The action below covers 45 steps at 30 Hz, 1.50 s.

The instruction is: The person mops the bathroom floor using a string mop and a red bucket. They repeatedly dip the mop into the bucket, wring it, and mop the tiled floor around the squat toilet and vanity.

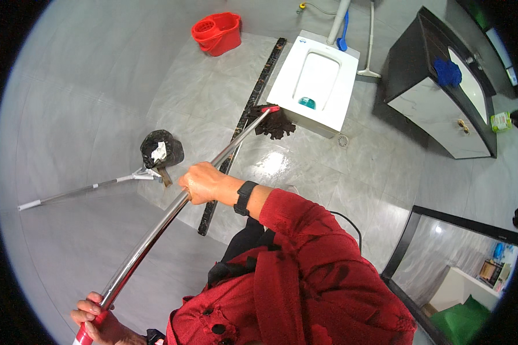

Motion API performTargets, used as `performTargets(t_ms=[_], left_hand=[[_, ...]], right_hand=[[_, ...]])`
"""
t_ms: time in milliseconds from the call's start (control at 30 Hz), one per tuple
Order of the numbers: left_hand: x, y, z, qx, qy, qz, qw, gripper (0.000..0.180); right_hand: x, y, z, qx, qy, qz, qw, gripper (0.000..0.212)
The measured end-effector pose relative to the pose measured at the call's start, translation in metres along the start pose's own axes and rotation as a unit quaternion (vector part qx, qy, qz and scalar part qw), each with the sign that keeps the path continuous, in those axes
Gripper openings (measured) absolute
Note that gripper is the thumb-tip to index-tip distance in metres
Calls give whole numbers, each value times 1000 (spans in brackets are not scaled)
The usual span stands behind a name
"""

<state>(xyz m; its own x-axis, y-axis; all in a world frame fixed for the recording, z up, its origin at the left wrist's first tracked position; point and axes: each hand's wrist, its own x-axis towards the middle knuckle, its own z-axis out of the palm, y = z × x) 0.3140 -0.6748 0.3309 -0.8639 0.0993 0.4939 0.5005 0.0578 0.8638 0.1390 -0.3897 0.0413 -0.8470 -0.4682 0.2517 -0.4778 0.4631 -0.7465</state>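
A mop with a shiny metal pole (143, 249) slants across the view from lower left to upper middle. My left hand (98, 321) is closed around its red grip end at the lower left. Farther along the pole, my right hand (201, 182) is wrapped round the metal, a black watch on its wrist. The dark, stringy mop head (277, 125) lies on the wet-looking tiles against the near left corner of a white squat toilet (339, 95). A red clamp joins the pole to the strands. Teal liquid or material shows in the toilet bowl.
A dark stone sill (258, 95) crosses the floor left of the toilet. Around stand a red mop bucket (224, 41), a black-bagged bin (170, 154), a long-handled tool (92, 187) on the left, a floor squeegee (369, 72), a vanity cabinet (443, 109) and a black-framed mirror (406, 230).
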Motion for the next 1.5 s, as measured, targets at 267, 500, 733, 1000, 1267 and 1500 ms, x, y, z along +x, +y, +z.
performTargets(t_ms=[267,500,733,1000,1267,1500], left_hand=[[-51,-26,-6,11,60,-113,992,24],[-54,-44,-2,-42,26,-148,988,23],[-58,-55,-6,-117,16,-170,978,21],[-60,-75,0,-129,1,-197,972,21],[-51,-114,38,-167,20,-262,950,24],[-30,-98,20,-160,13,-219,962,21]], right_hand=[[-43,2,16,-23,-85,52,995,11],[-74,14,16,-19,-101,66,992,13],[-92,13,16,-46,-111,75,990,10],[-112,7,1,-90,-212,154,961,18],[-151,41,-1,-86,-142,227,960,22],[-124,34,-1,-92,-131,197,967,19]])
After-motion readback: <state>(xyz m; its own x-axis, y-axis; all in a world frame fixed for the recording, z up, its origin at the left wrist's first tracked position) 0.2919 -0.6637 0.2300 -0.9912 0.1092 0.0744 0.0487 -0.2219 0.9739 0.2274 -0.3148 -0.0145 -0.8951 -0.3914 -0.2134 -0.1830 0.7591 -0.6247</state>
